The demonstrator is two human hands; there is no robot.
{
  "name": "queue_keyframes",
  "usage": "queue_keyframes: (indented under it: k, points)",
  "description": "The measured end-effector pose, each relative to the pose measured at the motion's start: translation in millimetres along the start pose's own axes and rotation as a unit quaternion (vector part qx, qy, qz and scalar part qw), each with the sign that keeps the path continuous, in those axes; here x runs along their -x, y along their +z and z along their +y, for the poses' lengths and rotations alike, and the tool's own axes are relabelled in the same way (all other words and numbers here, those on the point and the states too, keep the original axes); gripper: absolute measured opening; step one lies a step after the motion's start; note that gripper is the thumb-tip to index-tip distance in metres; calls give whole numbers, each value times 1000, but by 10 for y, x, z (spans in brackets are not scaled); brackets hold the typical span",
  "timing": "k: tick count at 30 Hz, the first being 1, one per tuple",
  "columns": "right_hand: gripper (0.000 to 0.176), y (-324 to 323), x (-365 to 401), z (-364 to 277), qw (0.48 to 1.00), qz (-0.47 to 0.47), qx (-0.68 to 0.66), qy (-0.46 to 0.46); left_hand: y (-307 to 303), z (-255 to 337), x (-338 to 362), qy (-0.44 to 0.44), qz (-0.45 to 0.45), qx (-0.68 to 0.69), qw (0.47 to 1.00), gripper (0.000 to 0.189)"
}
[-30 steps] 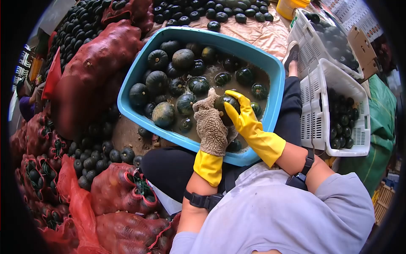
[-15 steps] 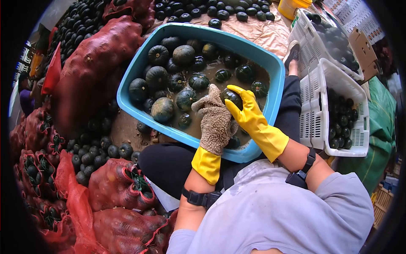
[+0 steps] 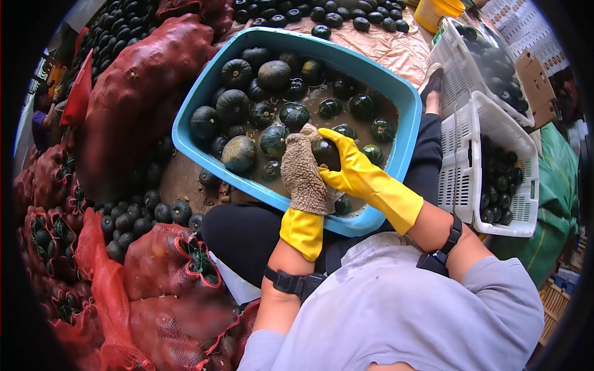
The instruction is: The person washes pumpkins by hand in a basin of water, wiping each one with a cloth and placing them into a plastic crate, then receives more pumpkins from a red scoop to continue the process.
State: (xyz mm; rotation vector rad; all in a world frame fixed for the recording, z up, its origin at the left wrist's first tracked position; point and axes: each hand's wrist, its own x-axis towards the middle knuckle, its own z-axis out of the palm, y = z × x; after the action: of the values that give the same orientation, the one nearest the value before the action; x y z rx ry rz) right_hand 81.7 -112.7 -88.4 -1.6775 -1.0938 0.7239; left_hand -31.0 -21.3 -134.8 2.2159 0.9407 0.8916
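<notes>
Over the blue tub (image 3: 406,133), a small dark green pumpkin (image 3: 326,154) is held between my two hands. My right hand (image 3: 356,168), in a yellow rubber glove, curls its fingers and thumb round the pumpkin's right side. My left hand (image 3: 303,176) wears a beige, nubby cloth mitt over a yellow glove and presses against the pumpkin's left side. The mitt hides those fingers. Several wet pumpkins float in the tub's murky brown water, among them a larger mottled one (image 3: 239,154) at the left and a small striped one (image 3: 383,130) at the right.
White plastic crates (image 3: 461,148) holding dark pumpkins stand at my right, beside a green sheet (image 3: 554,167). Red mesh sacks (image 3: 161,263) crowd the left, with loose pumpkins near them. More pumpkins and a yellow bucket (image 3: 436,13) are at the back.
The held pumpkin has shifted slightly left and down and is turned. My left mitt now lies closer along its side. My right hand's grip has moved left with it.
</notes>
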Motion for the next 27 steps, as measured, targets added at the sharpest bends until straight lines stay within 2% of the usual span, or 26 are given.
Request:
queue_keyframes:
  k: [2, 3, 4, 5, 6, 7, 8, 9, 10, 11, 13, 14, 15, 17, 18, 19, 20, 21, 22, 23, 24, 25, 26, 27]
  points:
    - [69, -68, -9, -118, 996, -57, 71, 25, -221, -5, -47, 111, -21, 23, 993, 76]
    - [68, -92, -31, -91, 994, -72, -46, 73, -312, 13, -60, 162, -34, 28, 986, 79]
    - [68, -104, -40, -67, 975, -87, -162, 123, -371, 44, -78, 166, -44, 47, 984, 82]
    - [67, -99, -37, -33, 940, -99, -277, 172, -398, 114, -76, 177, -48, -7, 983, 81]
    - [68, 38, 5, 64, 913, -46, -373, 156, -425, 184, -75, 190, -52, -60, 979, 80]
    - [72, 222, 22, 242, 920, 42, -377, 95, -367, 302, -80, 55, -32, 103, 993, 74]
    - [74, 252, 24, 237, 951, 77, -294, 53, -284, 418, -85, -80, -12, 262, 962, 68]
    - [75, 272, 41, 245, 971, 115, -209, 14, -283, 413, -32, -67, 7, 208, 976, 63]
    - [78, 123, 55, 274, 996, 74, -34, -47, -281, 409, 18, -57, 27, 153, 986, 57]
    - [79, -42, 9, 18, 998, -19, -28, -60, -284, 310, -16, -3, 33, 162, 986, 58]
    - [80, -146, 70, -108, 988, -69, 115, -83, -376, 227, -60, 82, 33, 165, 982, 60]
    - [75, -233, 58, -204, 986, -101, 97, -94, -466, 245, -69, 113, 27, 159, 980, 61]
    - [73, -237, 14, -192, 993, -99, 3, -63, -559, 262, -72, 143, 22, 153, 977, 61]
    - [69, -96, -62, -82, 977, -94, -193, 3, -597, 346, -74, 132, -2, 101, 986, 59]
    - [64, -8, -145, 15, 968, -60, -238, 49, -449, 358, -86, 33, -5, 181, 983, 55]
    - [68, 45, -231, 101, 978, -14, -205, 41, -301, 369, -99, -68, 10, 273, 959, 50]
    - [69, 137, -322, 128, 995, 92, 7, -47, -184, 413, -134, -162, 43, 357, 919, 46]
    - [71, 209, -395, 148, 947, 194, 217, -133, -164, 414, -119, -156, 49, 278, 947, 42]
    - [69, 234, -272, 157, 976, 161, 97, -114, -153, 422, -110, -153, 55, 194, 967, 37]
    - [66, 294, -178, 133, 947, 162, 223, -162, -153, 443, -108, -152, 62, 110, 980, 32]
    - [64, 348, -160, 244, 972, 152, 130, -123, -60, 342, -114, -130, 101, 169, 972, 30]
    - [62, 412, -148, 427, 986, 139, 37, -83, -6, 213, -125, -86, 102, 152, 979, 28]
    - [62, 494, -108, 597, 987, 121, -101, -12, 47, 85, -134, -41, 104, 134, 985, 28]
    - [62, 551, -70, 569, 964, 100, -237, 61, -24, -8, -132, -6, 66, 108, 992, 29]
